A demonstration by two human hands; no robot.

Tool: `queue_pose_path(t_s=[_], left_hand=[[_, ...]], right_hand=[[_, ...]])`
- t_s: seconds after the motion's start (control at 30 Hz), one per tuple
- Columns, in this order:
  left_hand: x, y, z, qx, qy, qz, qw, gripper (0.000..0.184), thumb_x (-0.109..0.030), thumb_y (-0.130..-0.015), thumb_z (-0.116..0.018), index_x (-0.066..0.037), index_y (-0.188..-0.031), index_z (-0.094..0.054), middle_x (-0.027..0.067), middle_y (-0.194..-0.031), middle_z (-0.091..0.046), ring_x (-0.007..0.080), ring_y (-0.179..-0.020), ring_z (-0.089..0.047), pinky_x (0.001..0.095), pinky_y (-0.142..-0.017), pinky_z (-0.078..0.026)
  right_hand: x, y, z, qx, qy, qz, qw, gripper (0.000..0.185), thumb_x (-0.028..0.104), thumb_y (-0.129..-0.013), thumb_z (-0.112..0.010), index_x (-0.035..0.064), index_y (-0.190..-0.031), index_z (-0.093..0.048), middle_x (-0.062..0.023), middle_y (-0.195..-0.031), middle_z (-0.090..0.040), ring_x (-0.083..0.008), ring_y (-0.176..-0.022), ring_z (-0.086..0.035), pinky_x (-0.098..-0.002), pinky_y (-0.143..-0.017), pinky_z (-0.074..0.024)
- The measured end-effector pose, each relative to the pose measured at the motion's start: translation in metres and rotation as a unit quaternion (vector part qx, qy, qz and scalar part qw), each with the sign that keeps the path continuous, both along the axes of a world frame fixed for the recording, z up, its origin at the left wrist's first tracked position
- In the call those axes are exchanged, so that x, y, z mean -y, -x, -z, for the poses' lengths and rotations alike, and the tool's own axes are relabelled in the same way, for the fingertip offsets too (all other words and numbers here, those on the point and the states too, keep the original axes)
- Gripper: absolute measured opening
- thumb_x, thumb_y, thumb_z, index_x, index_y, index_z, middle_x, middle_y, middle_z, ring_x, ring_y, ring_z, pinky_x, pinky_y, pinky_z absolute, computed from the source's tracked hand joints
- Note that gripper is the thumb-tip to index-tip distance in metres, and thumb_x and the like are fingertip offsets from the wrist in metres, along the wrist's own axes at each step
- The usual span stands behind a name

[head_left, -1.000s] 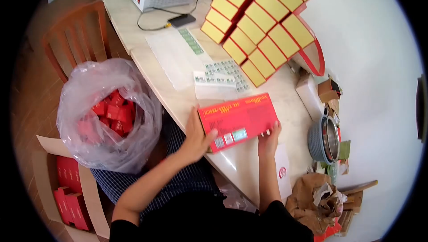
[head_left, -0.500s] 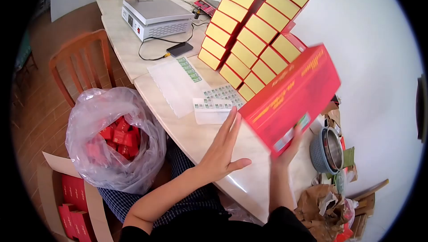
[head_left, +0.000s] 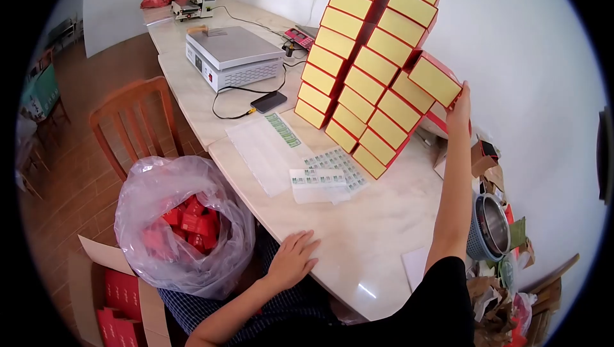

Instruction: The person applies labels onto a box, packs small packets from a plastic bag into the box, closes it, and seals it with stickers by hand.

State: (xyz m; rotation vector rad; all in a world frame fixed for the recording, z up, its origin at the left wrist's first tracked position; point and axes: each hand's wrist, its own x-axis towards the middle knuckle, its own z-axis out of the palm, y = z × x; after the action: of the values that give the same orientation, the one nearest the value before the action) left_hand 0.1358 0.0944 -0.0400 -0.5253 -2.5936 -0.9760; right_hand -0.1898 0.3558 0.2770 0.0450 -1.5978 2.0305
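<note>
My right hand (head_left: pixel 459 104) grips the right end of a red box with a yellow end face (head_left: pixel 435 79), which sits at the top of the right-hand column of stacked boxes (head_left: pixel 369 63). Its fingers are partly hidden behind the box. Resting on the table's front edge, my left hand (head_left: pixel 293 259) has its fingers apart and holds nothing. Between that hand and the stack lie sticker sheets (head_left: pixel 318 178) and a white backing sheet with green stickers (head_left: pixel 265 155).
A hot-plate-like device (head_left: pixel 235 53) and a phone (head_left: pixel 268 102) are on the table (head_left: pixel 358 244). A plastic bag of small red boxes (head_left: pixel 185 225), an open carton (head_left: pixel 153 315) and a chair (head_left: pixel 137 117) stand left. Bowls (head_left: pixel 492 225) are at right.
The red box has moved from in front of me up to the stack with my right hand. My left hand has let go and lowered to the table edge. The view has shifted.
</note>
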Motion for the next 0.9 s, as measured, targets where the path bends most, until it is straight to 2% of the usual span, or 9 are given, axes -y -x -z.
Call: queue_pose_path(t_s=[0.07,0.13,0.17,0.43,0.5,0.6,0.7,0.8,0.9], left_hand=[[-0.001,-0.002,-0.001,-0.009,0.017,0.001,1.0,0.048,-0.028,-0.09,-0.058,-0.009,-0.134,-0.049,0.0146,-0.141,-0.041,0.0332,-0.131,-0.036,0.047,-0.111,-0.026],[-0.001,-0.002,-0.002,-0.017,0.027,-0.004,0.999,0.048,-0.028,-0.091,-0.056,-0.009,-0.134,-0.048,0.0142,-0.142,-0.041,0.0316,-0.131,-0.036,0.0466,-0.111,-0.027],[-0.001,-0.002,-0.002,-0.015,0.028,-0.002,0.999,0.048,-0.028,-0.091,-0.056,-0.009,-0.134,-0.048,0.0142,-0.142,-0.041,0.0316,-0.131,-0.036,0.0466,-0.111,-0.027],[-0.003,-0.002,-0.001,-0.009,0.03,-0.017,0.999,0.048,-0.029,-0.09,-0.056,-0.01,-0.134,-0.049,0.0131,-0.142,-0.041,0.0309,-0.131,-0.037,0.0459,-0.111,-0.026],[-0.003,-0.003,-0.002,-0.011,0.026,-0.019,0.999,0.048,-0.028,-0.09,-0.057,-0.01,-0.134,-0.049,0.0132,-0.142,-0.041,0.0307,-0.131,-0.037,0.0458,-0.111,-0.026],[-0.002,-0.003,-0.002,-0.022,0.024,-0.018,0.999,0.048,-0.028,-0.09,-0.057,-0.01,-0.133,-0.05,0.0134,-0.141,-0.042,0.0305,-0.131,-0.037,0.045,-0.11,-0.027],[-0.002,-0.002,0.002,-0.028,0.007,-0.023,0.999,0.048,-0.029,-0.09,-0.057,-0.009,-0.133,-0.05,0.0136,-0.14,-0.043,0.0303,-0.13,-0.038,0.044,-0.111,-0.028],[-0.002,-0.004,0.019,-0.059,-0.025,-0.004,0.998,0.045,-0.031,-0.094,-0.053,-0.006,-0.132,-0.05,0.0142,-0.142,-0.041,0.0279,-0.135,-0.035,0.0432,-0.113,-0.025],[0.011,-0.026,0.036,-0.075,-0.023,-0.007,0.997,0.042,-0.03,-0.096,-0.05,-0.008,-0.132,-0.049,0.0127,-0.144,-0.04,0.0254,-0.137,-0.033,0.0439,-0.115,-0.023]], right_hand=[[0.011,-0.008,0.011,-0.035,-0.004,-0.064,0.997,0.055,0.044,-0.096,-0.05,0.0068,-0.136,-0.046,-0.0102,-0.126,-0.057,-0.0184,-0.106,-0.058,-0.0304,-0.093,-0.0424],[0.022,-0.013,0.024,-0.179,-0.252,0.142,0.94,0.069,0.047,-0.095,-0.05,0.0006,-0.144,-0.034,-0.0145,-0.135,-0.051,-0.0224,-0.116,-0.054,-0.0312,-0.097,-0.0402],[0.024,-0.025,0.023,-0.132,-0.299,0.12,0.937,0.076,0.045,-0.096,-0.05,-0.0034,-0.147,-0.023,-0.019,-0.138,-0.047,-0.027,-0.126,-0.047,-0.0331,-0.104,-0.0356],[0.025,0.036,0.031,-0.155,-0.327,0.164,0.918,0.071,0.036,-0.096,-0.053,-0.0068,-0.144,-0.024,-0.023,-0.138,-0.045,-0.031,-0.128,-0.045,-0.0363,-0.105,-0.0348],[0.019,0.054,0.038,-0.14,-0.35,0.231,0.897,0.071,0.033,-0.095,-0.055,-0.0065,-0.144,-0.023,-0.0237,-0.139,-0.043,-0.0342,-0.128,-0.044,-0.0383,-0.106,-0.034],[0.012,0.063,0.046,-0.186,-0.339,0.179,0.905,0.077,0.044,-0.095,-0.051,-0.0021,-0.147,-0.02,-0.0278,-0.143,-0.039,-0.0374,-0.132,-0.04,-0.0399,-0.106,-0.0349],[-0.002,0.061,0.056,-0.063,-0.454,0.227,0.859,0.071,0.035,-0.095,-0.053,-0.0037,-0.146,-0.023,-0.0286,-0.137,-0.044,-0.0379,-0.129,-0.043,-0.0423,-0.104,-0.0352],[0.028,0.04,0.091,-0.262,-0.532,0.382,0.708,0.063,0.027,-0.094,-0.054,-0.0049,-0.143,-0.03,-0.0265,-0.143,-0.037,-0.0388,-0.131,-0.037,-0.0461,-0.108,-0.0277],[0.143,-0.051,0.125,-0.336,-0.555,0.243,0.721,0.061,0.025,-0.095,-0.053,-0.0047,-0.144,-0.03,-0.025,-0.148,-0.031,-0.0389,-0.135,-0.032,-0.0474,-0.112,-0.0224]])
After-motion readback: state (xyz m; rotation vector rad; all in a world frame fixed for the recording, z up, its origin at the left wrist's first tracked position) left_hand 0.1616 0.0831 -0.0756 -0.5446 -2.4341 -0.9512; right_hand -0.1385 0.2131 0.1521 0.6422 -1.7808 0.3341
